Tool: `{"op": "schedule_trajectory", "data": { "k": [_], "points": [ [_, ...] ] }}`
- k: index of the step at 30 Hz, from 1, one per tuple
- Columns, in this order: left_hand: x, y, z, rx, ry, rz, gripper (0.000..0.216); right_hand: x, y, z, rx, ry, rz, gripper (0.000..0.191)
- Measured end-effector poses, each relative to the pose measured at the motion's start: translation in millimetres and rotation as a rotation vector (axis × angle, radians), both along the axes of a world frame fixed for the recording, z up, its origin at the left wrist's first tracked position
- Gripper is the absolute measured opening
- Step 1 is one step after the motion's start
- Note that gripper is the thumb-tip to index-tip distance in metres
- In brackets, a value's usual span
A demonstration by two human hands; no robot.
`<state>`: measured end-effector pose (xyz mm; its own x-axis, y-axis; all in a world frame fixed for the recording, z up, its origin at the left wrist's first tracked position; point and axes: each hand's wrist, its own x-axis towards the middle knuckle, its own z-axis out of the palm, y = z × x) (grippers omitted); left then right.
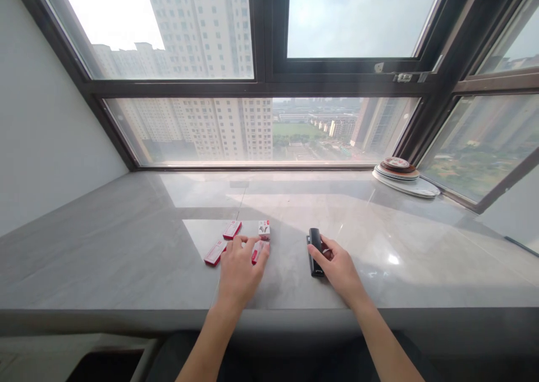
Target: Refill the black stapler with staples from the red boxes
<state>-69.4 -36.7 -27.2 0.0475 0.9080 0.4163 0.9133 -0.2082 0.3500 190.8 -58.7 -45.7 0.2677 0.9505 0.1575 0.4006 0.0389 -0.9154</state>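
Note:
My left hand (240,269) rests on the grey stone sill (126,247), its fingers curled over a small red-and-white box (260,252). Three more such boxes lie close by: one (215,253) to its left, one (232,230) beyond it, and one (264,230) standing just past the fingertips. My right hand (337,267) grips a black stapler (315,250) that lies on the sill, thumb and fingers closed on its near half.
A stack of round plates (402,177) sits at the far right corner of the sill by the window frame (261,84). A white wall (42,118) bounds the left side. The sill's front edge runs just below my wrists.

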Motion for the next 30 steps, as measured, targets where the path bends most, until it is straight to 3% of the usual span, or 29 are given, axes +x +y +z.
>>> {"op": "schedule_trajectory", "data": {
  "k": [4, 6, 8, 12, 16, 20, 22, 26, 30],
  "points": [
    [25.4, 10.3, -5.4, -0.049, 0.063, -0.042, 0.051, -1.9, -1.8, 0.0, 0.024, -0.008, -0.005, 0.073],
    [21.6, 14.1, -6.6, -0.05, 0.057, 0.006, 0.059, -1.7, -3.1, -0.3, 0.031, -0.003, 0.003, 0.066],
    [13.3, 12.1, -5.9, -0.079, 0.038, 0.025, 0.049, -0.7, -4.8, 1.4, 0.048, -0.036, 0.016, 0.055],
    [3.7, -7.8, -1.9, -0.152, -0.013, -0.217, 0.029, -1.7, -6.0, 14.7, 0.148, -0.249, 0.113, 0.038],
    [8.6, -26.5, 0.8, -0.148, -0.062, -0.436, 0.042, -17.4, -0.5, 33.2, 0.207, -0.384, 0.263, 0.037],
    [8.7, -32.7, 0.6, -0.168, -0.088, -0.52, 0.047, -47.9, 5.0, 41.5, 0.185, -0.389, 0.371, 0.037],
    [5.7, -33.7, -0.1, -0.169, -0.099, -0.528, 0.044, -66.1, 6.4, 40.8, 0.18, -0.425, 0.338, 0.033],
    [1.3, -35.2, -1.5, -0.134, -0.119, -0.525, 0.037, -95.2, 8.8, 38.9, 0.132, -0.525, 0.11, 0.024],
    [1.7, -36.4, -2.1, -0.156, -0.116, -0.499, 0.042, -89.1, 15.0, 44.4, 0.09, -0.305, 0.009, 0.03]
  ]
}}
